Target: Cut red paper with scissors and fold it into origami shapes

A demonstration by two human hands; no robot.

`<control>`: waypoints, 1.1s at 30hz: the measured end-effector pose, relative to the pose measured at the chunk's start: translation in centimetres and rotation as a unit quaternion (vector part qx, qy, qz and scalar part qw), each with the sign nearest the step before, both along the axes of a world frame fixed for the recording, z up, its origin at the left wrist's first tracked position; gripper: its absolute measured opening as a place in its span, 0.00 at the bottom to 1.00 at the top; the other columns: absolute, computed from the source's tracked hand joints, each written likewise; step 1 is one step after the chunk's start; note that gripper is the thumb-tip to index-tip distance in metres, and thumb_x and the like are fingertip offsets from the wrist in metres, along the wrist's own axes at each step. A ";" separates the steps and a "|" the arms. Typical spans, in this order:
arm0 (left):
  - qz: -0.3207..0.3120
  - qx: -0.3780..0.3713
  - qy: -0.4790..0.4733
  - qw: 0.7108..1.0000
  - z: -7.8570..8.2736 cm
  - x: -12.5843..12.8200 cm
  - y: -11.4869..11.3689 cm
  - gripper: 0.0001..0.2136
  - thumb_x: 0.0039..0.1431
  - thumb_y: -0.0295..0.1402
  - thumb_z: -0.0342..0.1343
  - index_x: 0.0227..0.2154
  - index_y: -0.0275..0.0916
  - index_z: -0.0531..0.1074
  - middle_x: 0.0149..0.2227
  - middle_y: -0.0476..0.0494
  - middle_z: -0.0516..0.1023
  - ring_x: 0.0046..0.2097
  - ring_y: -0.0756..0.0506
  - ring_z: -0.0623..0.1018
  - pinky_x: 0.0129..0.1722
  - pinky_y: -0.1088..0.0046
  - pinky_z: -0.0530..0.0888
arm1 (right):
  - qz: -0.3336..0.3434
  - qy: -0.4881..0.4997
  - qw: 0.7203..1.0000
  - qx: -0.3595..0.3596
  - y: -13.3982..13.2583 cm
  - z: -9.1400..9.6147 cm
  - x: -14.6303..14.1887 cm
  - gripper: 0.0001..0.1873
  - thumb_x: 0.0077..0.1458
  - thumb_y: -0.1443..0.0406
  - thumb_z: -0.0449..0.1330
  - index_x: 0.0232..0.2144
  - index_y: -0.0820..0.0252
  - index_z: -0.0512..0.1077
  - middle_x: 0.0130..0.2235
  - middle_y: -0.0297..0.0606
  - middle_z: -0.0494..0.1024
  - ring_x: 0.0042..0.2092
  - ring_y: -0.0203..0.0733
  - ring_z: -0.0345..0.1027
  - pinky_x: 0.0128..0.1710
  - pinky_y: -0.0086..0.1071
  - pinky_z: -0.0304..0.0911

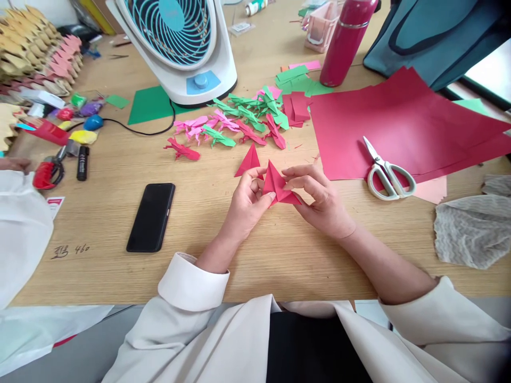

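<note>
Both my hands pinch one piece of folded red paper [278,187] just above the wooden table [207,234]. My left hand [247,205] grips its left side with thumb and fingers closed on it. My right hand [319,199] holds the right side, fingers curled over the top edge. The paper is creased into pointed triangular flaps; one red point [248,161] sticks up behind my left hand. Behind it lies a row of several finished folded figures [231,125] in pink, green and red.
A black phone [151,216] lies left of my hands. White-handled scissors [385,170] rest on large red sheets [403,125] at right. A fan [179,45], a red bottle [345,42], a grey cloth [471,229] and another person's white sleeve [19,234] border the space.
</note>
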State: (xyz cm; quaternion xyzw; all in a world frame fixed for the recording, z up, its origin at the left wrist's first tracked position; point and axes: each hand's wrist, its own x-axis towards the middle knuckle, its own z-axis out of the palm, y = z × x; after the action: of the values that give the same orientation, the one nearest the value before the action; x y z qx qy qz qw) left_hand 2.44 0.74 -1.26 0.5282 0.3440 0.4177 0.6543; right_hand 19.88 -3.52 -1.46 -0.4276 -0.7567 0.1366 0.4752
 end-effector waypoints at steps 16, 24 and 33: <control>0.017 0.100 0.071 0.992 -0.8 -0.2 0.2 0.11 0.56 0.32 0.58 0.42 0.39 0.67 0.38 0.47 0.75 0.40 0.50 0.75 0.42 0.73 0.73 | 0.017 -0.029 0.999 0.000 0.0 -0.1 0.1 0.12 0.58 0.73 0.55 0.42 0.54 0.68 0.45 0.44 0.71 0.47 0.47 0.68 0.46 0.45 0.67; 0.121 0.317 0.261 0.904 -0.7 -0.7 -0.1 0.05 0.55 0.29 0.60 0.34 0.39 0.70 0.47 0.40 0.70 0.50 0.44 0.72 0.44 0.68 0.72 | 0.016 -0.028 0.999 -0.016 0.1 -0.2 -0.1 0.08 0.60 0.71 0.55 0.41 0.56 0.69 0.44 0.45 0.71 0.46 0.45 0.68 0.46 0.43 0.67; 0.103 0.391 0.299 0.864 -0.3 -0.4 -0.8 0.08 0.56 0.31 0.59 0.37 0.40 0.66 0.38 0.44 0.74 0.42 0.43 0.74 0.45 0.65 0.70 | -0.016 0.028 0.999 -0.035 0.1 -0.6 -0.4 0.06 0.59 0.71 0.56 0.38 0.56 0.67 0.37 0.38 0.72 0.39 0.42 0.68 0.41 0.38 0.67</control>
State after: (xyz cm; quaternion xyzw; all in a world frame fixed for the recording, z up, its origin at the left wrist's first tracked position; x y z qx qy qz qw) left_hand 2.05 -0.03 -1.58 0.8018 0.3838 0.4054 0.2132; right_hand 19.53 -3.47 -2.02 -0.4524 -0.7309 0.1676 0.4827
